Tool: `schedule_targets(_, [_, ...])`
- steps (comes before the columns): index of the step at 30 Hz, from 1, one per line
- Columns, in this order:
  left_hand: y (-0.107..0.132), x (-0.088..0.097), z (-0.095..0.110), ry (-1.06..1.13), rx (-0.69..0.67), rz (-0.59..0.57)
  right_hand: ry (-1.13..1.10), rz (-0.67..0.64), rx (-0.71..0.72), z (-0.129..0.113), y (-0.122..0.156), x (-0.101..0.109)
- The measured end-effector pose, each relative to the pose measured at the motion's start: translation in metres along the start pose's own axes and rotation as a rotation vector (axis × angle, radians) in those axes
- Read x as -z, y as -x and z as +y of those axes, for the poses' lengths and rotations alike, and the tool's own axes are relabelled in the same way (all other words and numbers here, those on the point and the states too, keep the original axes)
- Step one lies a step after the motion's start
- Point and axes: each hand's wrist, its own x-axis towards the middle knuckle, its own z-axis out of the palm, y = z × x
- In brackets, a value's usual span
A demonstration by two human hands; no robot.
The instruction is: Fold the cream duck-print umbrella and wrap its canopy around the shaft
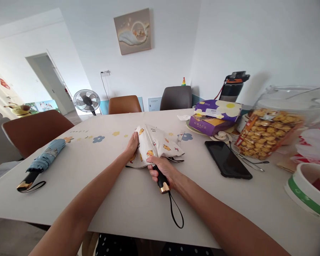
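A white umbrella (158, 140) printed with small yellow cartoon figures lies partly folded on the table, its fabric loose and spread. My right hand (164, 170) is closed around the top of its black handle (163, 180), thumb reaching toward the fabric. The handle has a gold-coloured end, and a black wrist strap (179, 217) hangs from it over the table. My left hand (132, 145) holds the left side of the fabric; some of its fingers are hidden. At the table's left lies a blue folded umbrella (47, 156) with a black and gold handle.
The white table (106, 193) carries a flower print. On its right are a black phone (226, 160), eyeglasses (246, 160), a purple box (210, 124), a tissue pack (220, 109), a snack jar (269, 131), a bottle (231, 87) and a white-green tub (305, 193). Chairs stand around.
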Motion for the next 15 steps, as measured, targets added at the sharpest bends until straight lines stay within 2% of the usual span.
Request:
schedule_targets(2, [0.002, 0.006, 0.003, -0.011, 0.036, 0.064, -0.012, 0.0, 0.024, -0.001, -0.001, 0.0])
schedule_targets(5, [0.019, 0.011, 0.019, -0.03, -0.051, 0.173, -0.001, 0.042, 0.062, -0.002, -0.002, -0.001])
schedule_targets(6, [0.027, 0.011, 0.026, -0.019, -0.081, 0.16, 0.029, 0.067, 0.068, -0.002, -0.002, -0.001])
schedule_targets(8, [0.039, 0.007, 0.039, 0.023, -0.055, 0.037, 0.102, 0.113, 0.067, -0.002, -0.002, -0.003])
schedule_targets(10, [0.045, 0.003, 0.05, 0.076, 0.058, -0.065, 0.153, 0.13, 0.069, -0.001, -0.001, -0.004])
schedule_targets(13, [0.041, -0.003, 0.063, 0.216, 0.219, -0.117, 0.181, 0.098, 0.117, -0.001, 0.001, -0.004])
schedule_targets(15, [0.035, -0.006, 0.068, 0.336, 0.276, -0.164, 0.187, 0.064, 0.13, -0.002, 0.002, -0.003])
